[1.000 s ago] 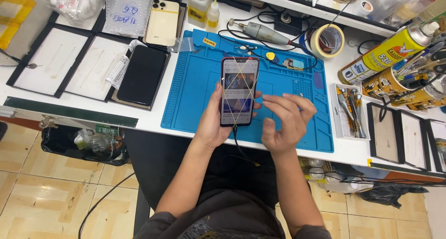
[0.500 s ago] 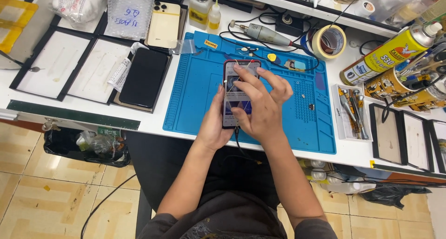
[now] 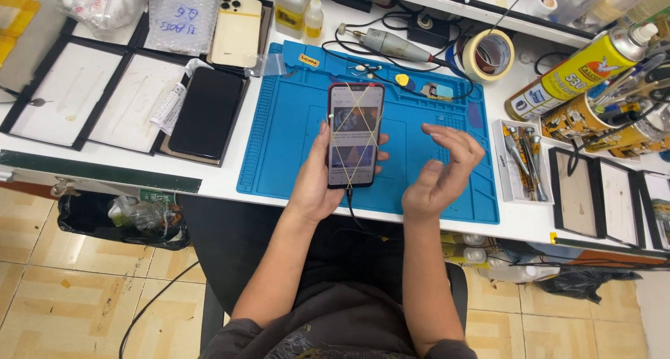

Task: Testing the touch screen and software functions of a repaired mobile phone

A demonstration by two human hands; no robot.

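Note:
My left hand (image 3: 318, 181) grips a smartphone (image 3: 355, 134) with a lit screen, held above the blue work mat (image 3: 279, 129). Thin rubber bands cross over the phone's screen, and a dark cable hangs from its bottom end. My right hand (image 3: 444, 169) hovers to the right of the phone, fingers apart and slightly curled, holding nothing.
A black phone (image 3: 206, 112) and a cream phone back (image 3: 236, 31) lie left of the mat. A tape roll (image 3: 488, 54), yellow spray cans (image 3: 583, 71), a rotary tool (image 3: 394, 43), bottles (image 3: 293, 3) and a tray of tweezers (image 3: 522, 160) crowd the back and right.
My right hand was over the phone's screen half a second ago; it has now lifted off to the right. The phone stays in my left hand.

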